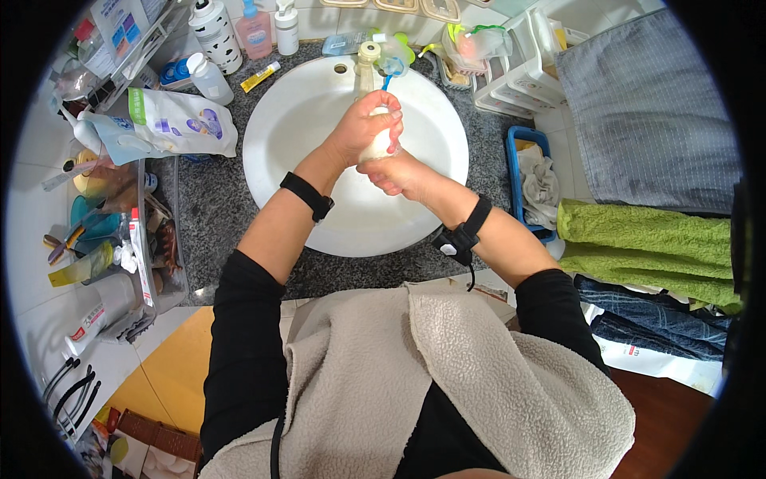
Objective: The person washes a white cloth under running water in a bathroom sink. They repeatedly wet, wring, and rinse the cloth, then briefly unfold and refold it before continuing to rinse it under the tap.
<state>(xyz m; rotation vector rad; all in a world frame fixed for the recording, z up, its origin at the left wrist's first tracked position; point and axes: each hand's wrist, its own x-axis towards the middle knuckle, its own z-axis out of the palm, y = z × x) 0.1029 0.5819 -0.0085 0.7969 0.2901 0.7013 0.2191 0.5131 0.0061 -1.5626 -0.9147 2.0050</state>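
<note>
Both hands are together over the white washbasin (287, 197), just in front of the tap (367, 63). My left hand (365, 123) curls its fingers around the upper part of a white, wet-looking object (378, 142). Below it, my right hand (398, 173) closes around the object's lower end, fingers folded under. The hands cover much of it, so I cannot tell whether it is soap or something else. Black bands with small devices circle both wrists. A thin blue strip (389, 79) lies at the basin's back edge, beyond my left fingers.
Pump bottles (254, 30) and a yellow tube (260, 76) stand or lie at the back left. A white and purple refill pouch (179, 123) rests left of the basin, above a clear bin (161, 239) of toiletries. A blue basket (511, 173) and green towel (646, 245) are right.
</note>
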